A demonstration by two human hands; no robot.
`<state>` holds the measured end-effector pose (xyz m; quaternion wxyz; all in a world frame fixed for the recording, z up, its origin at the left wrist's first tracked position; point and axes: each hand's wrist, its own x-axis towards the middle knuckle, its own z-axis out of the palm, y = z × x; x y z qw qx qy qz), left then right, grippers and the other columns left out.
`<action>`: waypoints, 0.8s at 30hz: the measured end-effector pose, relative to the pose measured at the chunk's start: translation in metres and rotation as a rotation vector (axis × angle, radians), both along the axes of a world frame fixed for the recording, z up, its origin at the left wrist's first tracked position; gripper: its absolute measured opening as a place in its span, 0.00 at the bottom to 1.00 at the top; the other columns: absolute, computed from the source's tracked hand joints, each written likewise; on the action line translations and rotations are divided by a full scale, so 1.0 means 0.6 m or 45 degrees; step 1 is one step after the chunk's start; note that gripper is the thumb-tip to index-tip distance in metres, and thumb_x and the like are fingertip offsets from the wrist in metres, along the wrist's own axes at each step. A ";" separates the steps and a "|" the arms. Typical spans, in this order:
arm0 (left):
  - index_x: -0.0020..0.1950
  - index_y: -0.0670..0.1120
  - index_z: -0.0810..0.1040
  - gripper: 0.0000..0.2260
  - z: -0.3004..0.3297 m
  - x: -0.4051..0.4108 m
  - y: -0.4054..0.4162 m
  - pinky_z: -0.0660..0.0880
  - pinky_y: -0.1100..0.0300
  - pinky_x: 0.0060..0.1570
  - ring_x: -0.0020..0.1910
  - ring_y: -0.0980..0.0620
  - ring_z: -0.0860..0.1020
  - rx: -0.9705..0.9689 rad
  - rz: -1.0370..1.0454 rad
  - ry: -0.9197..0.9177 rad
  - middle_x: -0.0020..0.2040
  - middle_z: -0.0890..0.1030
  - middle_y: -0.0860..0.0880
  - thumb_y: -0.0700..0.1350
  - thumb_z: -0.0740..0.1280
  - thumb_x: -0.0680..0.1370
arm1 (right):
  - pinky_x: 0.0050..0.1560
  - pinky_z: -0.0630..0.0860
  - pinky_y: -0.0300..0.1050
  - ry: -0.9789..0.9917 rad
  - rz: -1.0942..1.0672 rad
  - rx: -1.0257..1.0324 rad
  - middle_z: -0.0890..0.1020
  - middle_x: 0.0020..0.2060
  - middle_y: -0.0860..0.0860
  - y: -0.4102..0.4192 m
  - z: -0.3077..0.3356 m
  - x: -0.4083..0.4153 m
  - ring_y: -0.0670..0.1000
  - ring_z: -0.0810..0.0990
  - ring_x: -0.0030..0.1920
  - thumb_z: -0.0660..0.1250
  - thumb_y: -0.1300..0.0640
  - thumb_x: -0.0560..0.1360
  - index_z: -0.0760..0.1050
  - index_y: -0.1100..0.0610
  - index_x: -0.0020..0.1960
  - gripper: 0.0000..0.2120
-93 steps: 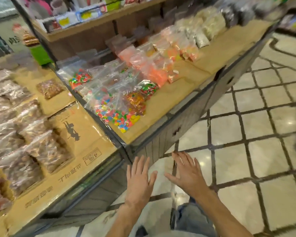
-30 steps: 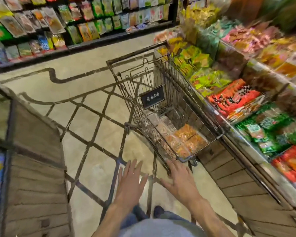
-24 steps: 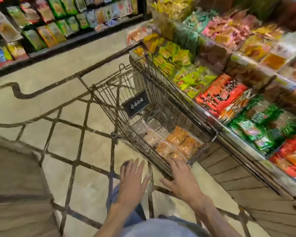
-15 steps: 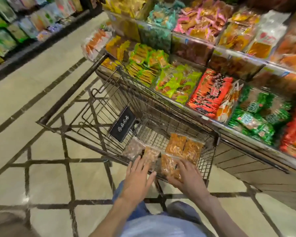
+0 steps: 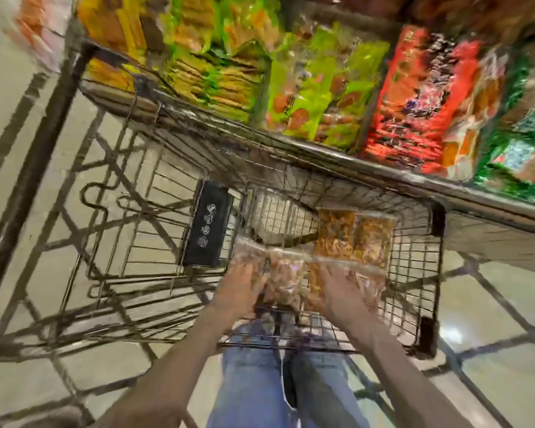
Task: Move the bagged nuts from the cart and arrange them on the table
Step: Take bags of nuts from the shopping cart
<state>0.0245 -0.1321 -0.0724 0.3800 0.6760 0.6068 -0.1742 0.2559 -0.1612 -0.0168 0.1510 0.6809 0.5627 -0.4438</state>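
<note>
Both hands reach into the cart (image 5: 414, 267).
Left hand (image 5: 241, 291) and right hand (image 5: 343, 298) lie on the bagged nuts (image 5: 286, 279) at frame centre; fingers' grip too blurred to tell.

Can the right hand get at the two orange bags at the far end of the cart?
Probably yes. The right hand is already down in the cart on nearer bags, and the orange bags lie just beyond its fingertips, uncovered.

grey wire cart (image 5: 414, 273); orange-brown nuts in clear bags (image 5: 352, 239); blue jeans (image 5: 254, 387); beige floor (image 5: 13, 366) with dark crossing lines.
</note>
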 end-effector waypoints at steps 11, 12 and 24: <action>0.85 0.41 0.50 0.35 -0.286 0.001 0.057 0.67 0.47 0.76 0.77 0.41 0.67 -0.044 0.153 0.319 0.81 0.64 0.40 0.55 0.62 0.85 | 0.76 0.68 0.62 0.036 -0.083 -0.180 0.68 0.79 0.59 0.018 -0.245 -0.015 0.63 0.69 0.77 0.47 0.22 0.72 0.53 0.50 0.86 0.51; 0.84 0.41 0.52 0.34 -0.296 0.002 0.056 0.67 0.45 0.76 0.76 0.40 0.67 -0.031 0.209 0.337 0.79 0.66 0.40 0.53 0.63 0.85 | 0.76 0.69 0.61 0.049 -0.089 -0.180 0.68 0.79 0.60 0.014 -0.258 -0.014 0.62 0.69 0.77 0.50 0.23 0.75 0.54 0.51 0.85 0.48; 0.59 0.56 0.76 0.33 -0.406 -0.065 0.032 0.81 0.49 0.58 0.53 0.49 0.80 -0.017 0.567 0.184 0.53 0.80 0.52 0.68 0.79 0.60 | 0.67 0.76 0.66 0.144 -0.252 -0.250 0.76 0.70 0.53 -0.011 -0.308 -0.008 0.57 0.78 0.67 0.58 0.26 0.78 0.63 0.43 0.75 0.33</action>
